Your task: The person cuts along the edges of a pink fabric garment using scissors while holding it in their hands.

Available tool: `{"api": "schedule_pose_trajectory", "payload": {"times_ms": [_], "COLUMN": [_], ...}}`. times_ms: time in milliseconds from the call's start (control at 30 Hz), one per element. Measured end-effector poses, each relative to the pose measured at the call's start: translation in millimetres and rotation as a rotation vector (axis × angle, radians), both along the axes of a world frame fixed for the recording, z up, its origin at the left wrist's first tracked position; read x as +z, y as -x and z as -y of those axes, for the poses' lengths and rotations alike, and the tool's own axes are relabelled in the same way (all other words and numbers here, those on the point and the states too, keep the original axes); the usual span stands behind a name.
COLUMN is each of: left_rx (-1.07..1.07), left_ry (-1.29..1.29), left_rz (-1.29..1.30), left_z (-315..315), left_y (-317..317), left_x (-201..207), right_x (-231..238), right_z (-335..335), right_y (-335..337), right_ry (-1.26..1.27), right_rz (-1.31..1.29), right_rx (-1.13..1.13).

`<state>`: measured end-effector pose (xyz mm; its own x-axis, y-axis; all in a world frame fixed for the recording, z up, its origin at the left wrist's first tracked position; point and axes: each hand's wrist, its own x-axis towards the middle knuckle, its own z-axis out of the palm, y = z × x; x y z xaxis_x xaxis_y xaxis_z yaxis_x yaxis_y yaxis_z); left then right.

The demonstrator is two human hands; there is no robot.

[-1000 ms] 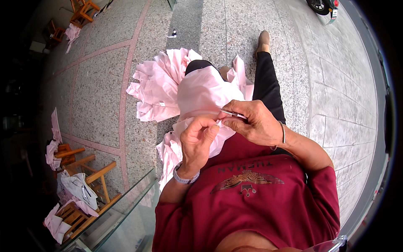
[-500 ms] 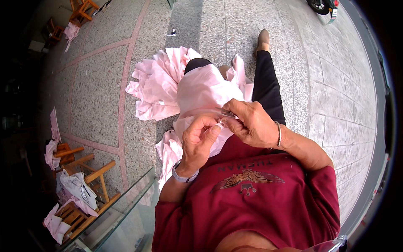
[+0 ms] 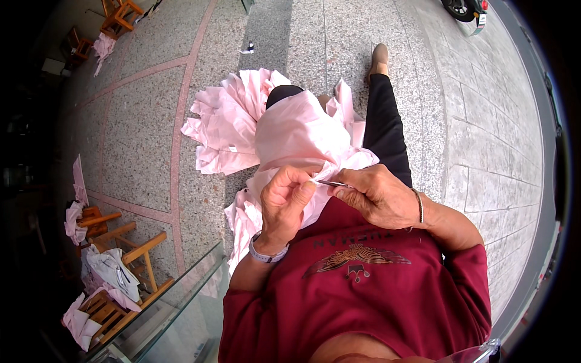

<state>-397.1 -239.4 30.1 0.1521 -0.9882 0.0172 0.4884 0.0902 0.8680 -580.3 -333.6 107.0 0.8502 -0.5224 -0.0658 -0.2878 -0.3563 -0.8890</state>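
Pale pink cloth (image 3: 296,130) is draped over my lap and gathered up toward my hands. My left hand (image 3: 287,196) pinches a small bunched bit of that cloth between thumb and forefinger. In my right hand (image 3: 378,193), closed around it, is a pair of small metal thread snips (image 3: 330,183), mostly hidden by the fingers. Their thin tip points left and meets the pinched cloth at my left fingertips. Whether the blades are apart is too small to tell.
More pink cloth (image 3: 227,124) is heaped on the speckled floor to the left of my knee. Wooden stools (image 3: 145,251) with pink and white garments stand at the left, by a glass panel edge (image 3: 181,305). A small dark object (image 3: 250,46) lies ahead; a vehicle wheel (image 3: 460,9) shows far right.
My right hand has lowered and shifted right, turning so that the snips' tip points left at the cloth. My left hand has stayed in place with its pinch.
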Motion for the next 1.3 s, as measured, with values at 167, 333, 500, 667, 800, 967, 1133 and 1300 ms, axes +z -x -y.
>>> {"api": "schedule_pose_trajectory", "payload": {"times_ms": [167, 333, 500, 667, 800, 967, 1133, 1300], "left_rx": [-0.008, -0.018, -0.007, 0.005, 0.037, 0.082, 0.094, 0.08], "left_ry": [0.017, 0.044, 0.009, 0.004, 0.053, 0.062, 0.048, 0.013], "left_rz": [0.003, -0.018, -0.004, 0.057, 0.144, 0.169, 0.252, 0.286], "left_z": [-1, 0, -2, -3, -2, -1, -3, -5], "left_y": [-1, 0, -1, 0, 2, 9, 8, 7], "left_x": [-1, 1, -2, 0, 3, 12, 13, 16], "right_x": [-4, -6, -7, -5, -5, -6, -6, -11], "right_z": [1, 2, 2, -5, -9, -12, -10, -5], "right_y": [0, 1, -1, -8, -11, -13, -15, -11], "right_ry": [0.049, 0.033, 0.016, 0.082, 0.095, 0.121, 0.084, -0.299], "right_rz": [-0.023, -0.045, -0.013, 0.051, 0.063, 0.034, 0.024, 0.106], "right_rx": [0.019, 0.033, 0.029, -0.037, -0.089, -0.093, -0.086, -0.087]}}
